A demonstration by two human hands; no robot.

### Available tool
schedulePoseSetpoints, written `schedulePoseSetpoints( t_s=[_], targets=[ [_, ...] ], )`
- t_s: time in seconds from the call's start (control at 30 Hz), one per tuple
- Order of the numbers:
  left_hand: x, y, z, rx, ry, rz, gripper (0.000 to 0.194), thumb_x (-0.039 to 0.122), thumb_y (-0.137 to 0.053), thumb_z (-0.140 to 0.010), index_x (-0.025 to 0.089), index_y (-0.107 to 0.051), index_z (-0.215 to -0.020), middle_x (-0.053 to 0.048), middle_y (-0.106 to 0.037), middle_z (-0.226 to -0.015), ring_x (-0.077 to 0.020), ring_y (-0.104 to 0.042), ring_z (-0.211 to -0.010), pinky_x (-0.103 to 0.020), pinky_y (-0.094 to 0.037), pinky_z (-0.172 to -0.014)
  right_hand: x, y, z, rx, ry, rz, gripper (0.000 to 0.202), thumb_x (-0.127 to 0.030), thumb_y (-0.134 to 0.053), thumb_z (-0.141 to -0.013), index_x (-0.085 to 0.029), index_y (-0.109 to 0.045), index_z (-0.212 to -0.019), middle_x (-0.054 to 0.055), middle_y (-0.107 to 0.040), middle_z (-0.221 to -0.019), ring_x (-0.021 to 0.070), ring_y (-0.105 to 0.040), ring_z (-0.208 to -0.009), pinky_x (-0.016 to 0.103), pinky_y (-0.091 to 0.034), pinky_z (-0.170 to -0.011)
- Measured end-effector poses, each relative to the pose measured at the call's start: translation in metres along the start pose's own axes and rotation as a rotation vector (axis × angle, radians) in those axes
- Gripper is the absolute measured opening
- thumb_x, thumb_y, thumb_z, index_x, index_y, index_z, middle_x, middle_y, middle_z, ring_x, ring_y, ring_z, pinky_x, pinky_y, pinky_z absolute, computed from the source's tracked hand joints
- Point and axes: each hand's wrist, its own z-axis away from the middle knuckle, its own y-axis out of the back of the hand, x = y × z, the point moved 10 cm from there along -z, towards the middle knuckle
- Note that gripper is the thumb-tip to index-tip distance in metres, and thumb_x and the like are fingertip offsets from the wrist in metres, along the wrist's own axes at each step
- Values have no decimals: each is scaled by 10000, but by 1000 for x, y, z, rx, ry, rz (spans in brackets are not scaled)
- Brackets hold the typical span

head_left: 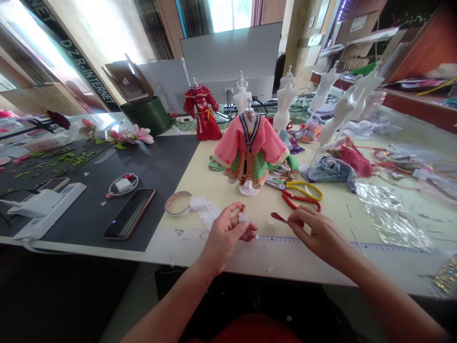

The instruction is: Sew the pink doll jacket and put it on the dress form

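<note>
My left hand [232, 226] is closed on a small strip of patterned orange fabric [242, 209], with a whitish piece under the thumb. In my right hand [309, 224] a small dark red strip [278, 217] is pinched between thumb and fingertips, pointing left; its exact kind is unclear. The two hands are apart above the table's front edge. Beyond them, a pink and green doll robe [246, 147] hangs on a small white dress form. Scissors with yellow handles [307, 189] and a red-handled pair [302, 202] lie behind my right hand.
A tape roll [178, 204] and white gauzy strip [205, 209] lie left of my hands. A phone [130, 214] rests on the dark mat. A ruler [278, 239] runs along the front edge. Crinkled clear plastic [391, 214] and white dress forms [335, 114] are at right.
</note>
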Motion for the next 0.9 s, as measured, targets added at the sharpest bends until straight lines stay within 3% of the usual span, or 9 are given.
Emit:
schedulePoseSetpoints(
  t_s=[0.13, 0.23, 0.33, 0.47, 0.53, 0.63, 0.77, 0.9],
  targets=[
    [0, -19, -11, -20, -163, -389, 534, 208, -491, -836, 172, -329, -1343, -36, -691, -822, -153, -619, -736, -297, -463, -754, 14, -5, 10, 5, -44, -36, 129, -213, -446, -883, -197, -541, -798, 32, -573, -793, 162, -536, -701, 261, -405, -589],
    [8, -17, -16, 94, -360, -832, 484, 157, -451, -831, 176, -398, -1312, -26, -680, -788, -180, -604, -750, -322, -436, -777, 22, -8, 16, 21, -68, -52, 129, -210, -447, -882, -196, -535, -789, 29, -575, -799, 162, -540, -707, 270, -413, -618],
    [22, -11, -13, 199, -492, -1085, 463, 148, -447, -831, 205, -425, -1290, -25, -664, -787, -186, -590, -738, -306, -426, -734, 20, -7, 19, 68, -27, -31, 135, -205, -439, -885, -191, -534, -790, 39, -574, -802, 174, -540, -737, 290, -416, -651],
    [32, -14, -10, 169, -512, -1187, 268, 190, -488, -831, 207, -552, -1091, -21, -630, -751, -178, -573, -688, -294, -426, -684, 9, -4, 19, 109, 41, 17, 146, -196, -422, -892, -186, -541, -807, 57, -567, -816, 189, -531, -763, 305, -412, -664],
    [29, -26, -6, 96, -524, -1236, 140, 238, -538, -812, 187, -586, -934, -36, -618, -759, -198, -568, -723, -317, -429, -697, 4, -4, 19, 114, 65, 38, 156, -192, -415, -897, -187, -543, -809, 58, -563, -806, 191, -527, -762, 312, -411, -679],
    [17, -45, 0, 13, -547, -1306, 148, 292, -620, -752, 177, -583, -838, -65, -609, -830, -248, -559, -827, -372, -435, -752, 3, -3, 19, 123, 73, 55, 160, -199, -416, -901, -185, -543, -805, 56, -557, -791, 188, -522, -747, 316, -410, -686],
    [4, -52, -1, 51, -560, -1411, 70, 216, -538, -791, 170, -573, -753, -76, -584, -807, -254, -552, -829, -388, -434, -765, 6, -3, 20, 143, 66, 70, 147, -201, -434, -897, -182, -542, -799, 50, -553, -790, 189, -523, -760, 309, -404, -686],
    [6, -47, -7, 100, -556, -1361, 130, 124, -478, -793, 172, -559, -703, -66, -585, -775, -229, -550, -781, -362, -427, -732, 5, -2, 20, 161, 89, 65, 132, -193, -449, -892, -182, -536, -794, 44, -553, -790, 182, -526, -760, 302, -401, -695]
  ],
)
